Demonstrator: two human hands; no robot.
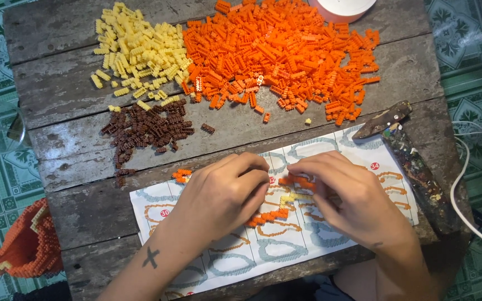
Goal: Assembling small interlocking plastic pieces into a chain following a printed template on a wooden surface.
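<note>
Orange brick strip point(294, 181) (partly behind fingers point(308, 167))

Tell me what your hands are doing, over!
Both hands, left, right, pinching small orange brick strip over instruction sheet. Orange pile beyond. Nothing blocking.

1. Even, soft daylight; bright overall, no hard shadows.
2. Faint shadows under both hands on the instruction sheet point(285, 234).
3. White round container point(341, 8) at top edge slightly blown out.
4. Orange brick pile point(280, 56) sharp w/ saturated colour.
5. Fingertips slightly motion-blurred; frame edges mildly soft.
</note>
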